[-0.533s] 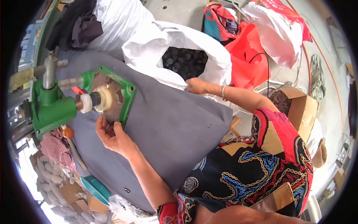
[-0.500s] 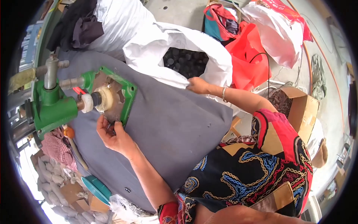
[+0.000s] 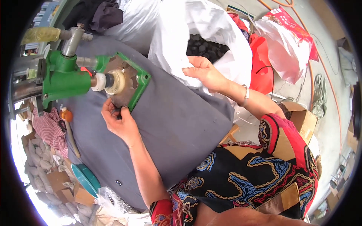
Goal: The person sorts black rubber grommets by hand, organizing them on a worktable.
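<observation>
My left hand (image 3: 120, 122) is closed at the near corner of the green machine base (image 3: 140, 88), with a small dark piece (image 3: 120, 113) between its thumb and fingers; its shape is mostly hidden. Above that base, a black round piece (image 3: 109, 81) sits between a white knob (image 3: 98, 81) on the green machine head (image 3: 66, 81) and a cream-coloured disc (image 3: 118, 82). My right hand (image 3: 206, 74) grips the near rim of a large white sack (image 3: 169, 45), its fingers bent over the edge. Inside the sack lie many black round pieces (image 3: 201, 46).
Grey cloth (image 3: 173, 124) covers the work surface. Left of it are an orange-topped tool (image 3: 66, 115), a checked cloth (image 3: 49, 130) and a teal basin (image 3: 83, 177). Beyond the right arm stand a red bag (image 3: 260, 71), a white-and-red sack (image 3: 283, 45) and a cardboard box (image 3: 301, 122).
My view has shifted, so the machine appears farther right and lower. My right hand has moved up along the sack's rim toward the opening. My left hand stays beside the machine base.
</observation>
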Demonstrator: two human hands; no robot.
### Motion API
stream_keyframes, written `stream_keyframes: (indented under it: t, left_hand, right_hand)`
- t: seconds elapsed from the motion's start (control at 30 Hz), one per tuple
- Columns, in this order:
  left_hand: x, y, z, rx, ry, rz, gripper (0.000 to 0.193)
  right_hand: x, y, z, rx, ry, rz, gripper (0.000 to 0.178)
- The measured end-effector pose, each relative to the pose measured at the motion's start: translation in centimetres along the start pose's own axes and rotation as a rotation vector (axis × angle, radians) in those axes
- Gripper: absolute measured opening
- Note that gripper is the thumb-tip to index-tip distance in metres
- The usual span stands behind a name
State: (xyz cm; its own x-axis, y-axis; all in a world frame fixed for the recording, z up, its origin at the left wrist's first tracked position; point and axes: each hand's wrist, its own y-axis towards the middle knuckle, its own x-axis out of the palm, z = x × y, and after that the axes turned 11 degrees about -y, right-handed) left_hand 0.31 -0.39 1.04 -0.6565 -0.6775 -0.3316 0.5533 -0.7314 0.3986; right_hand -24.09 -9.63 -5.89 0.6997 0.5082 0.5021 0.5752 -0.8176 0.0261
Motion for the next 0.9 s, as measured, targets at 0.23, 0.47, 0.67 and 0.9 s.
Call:
stream_keyframes:
  t: [0.23,0.47,0.67,0.9]
  left_hand:
    - [-0.4,0.0,-1.0,-0.005,-0.015,0.0,0.04]
    - [-0.4,-0.3,-0.5,-0.053,-0.117,0.025,0.041]
    - [-1.0,0.0,0.3,-0.078,-0.121,0.065,0.04]
    - [-0.1,-0.4,0.6,-0.121,-0.13,0.046,0.039]
  right_hand:
    - [-0.9,-2.5,3.8,0.291,-0.017,0.021,0.035]
    - [-9.1,5.4,6.1,0.188,-0.777,0.683,0.053]
    - [-13.2,16.2,10.8,0.6,-0.748,0.598,0.112]
    - [-12.9,16.1,17.2,0.496,-0.915,1.11,0.06]
